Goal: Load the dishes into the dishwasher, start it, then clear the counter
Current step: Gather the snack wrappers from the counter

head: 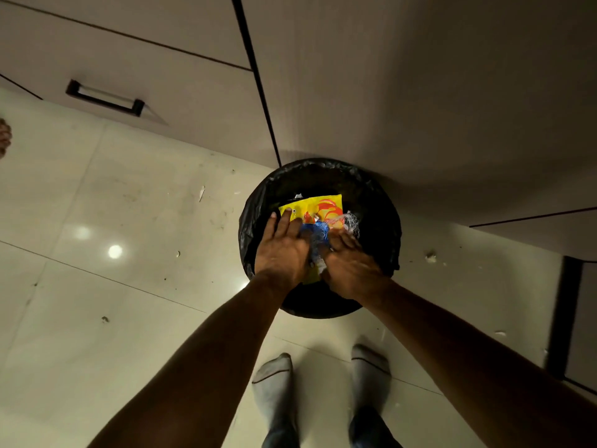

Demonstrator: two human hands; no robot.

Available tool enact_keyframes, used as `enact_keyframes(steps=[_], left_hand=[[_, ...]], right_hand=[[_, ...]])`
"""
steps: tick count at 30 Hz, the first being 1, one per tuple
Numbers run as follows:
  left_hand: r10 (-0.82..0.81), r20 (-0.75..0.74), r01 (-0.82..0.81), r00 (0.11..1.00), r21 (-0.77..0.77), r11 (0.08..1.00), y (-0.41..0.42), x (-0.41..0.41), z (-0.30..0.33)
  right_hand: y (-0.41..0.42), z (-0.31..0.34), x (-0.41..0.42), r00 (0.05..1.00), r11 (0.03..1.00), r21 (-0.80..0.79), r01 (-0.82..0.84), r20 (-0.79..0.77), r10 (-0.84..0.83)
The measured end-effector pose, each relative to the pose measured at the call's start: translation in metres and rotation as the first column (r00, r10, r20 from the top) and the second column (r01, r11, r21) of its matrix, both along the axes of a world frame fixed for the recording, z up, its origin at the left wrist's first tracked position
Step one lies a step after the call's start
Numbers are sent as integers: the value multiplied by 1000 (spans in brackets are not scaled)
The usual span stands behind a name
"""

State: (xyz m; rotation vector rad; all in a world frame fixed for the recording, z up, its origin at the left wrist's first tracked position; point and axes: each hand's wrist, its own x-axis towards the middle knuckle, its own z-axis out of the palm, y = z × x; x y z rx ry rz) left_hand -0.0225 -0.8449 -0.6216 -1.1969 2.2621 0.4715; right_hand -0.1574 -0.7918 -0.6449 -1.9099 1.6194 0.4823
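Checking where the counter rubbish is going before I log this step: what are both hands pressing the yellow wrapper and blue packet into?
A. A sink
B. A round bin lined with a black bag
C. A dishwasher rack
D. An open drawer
B: the left hand and right hand hold the yellow wrapper and blue packet over the black-lined round bin on the floor.

My picture is dim and a bit brown. Two round lamp spots [115, 251] shine as glare on the glossy floor tiles [97, 302]. A big soft shadow lies on the cupboard front [420, 108] above the dark bin [381, 221]. My right hand [350, 268] looks smeared. Straight lines bend near the edges.
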Motion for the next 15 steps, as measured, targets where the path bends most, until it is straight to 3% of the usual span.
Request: enact_keyframes(steps=[3, 8, 15], left_hand=[[-98, 68, 94, 993, 51, 994, 0, -4, -15], [-35, -21, 36, 999, 79, 996, 6, -7, -7], [-3, -114, 1, 993, -18, 1000, 10, 5, 83]], right_hand=[[-3, -15, 0, 1000, 1000, 29, 5, -8, -5], [-2, 3, -9, 1000, 999, -25, 21, -21, -21], [7, 101, -25, 983, 978, -95, 184, 35, -181]])
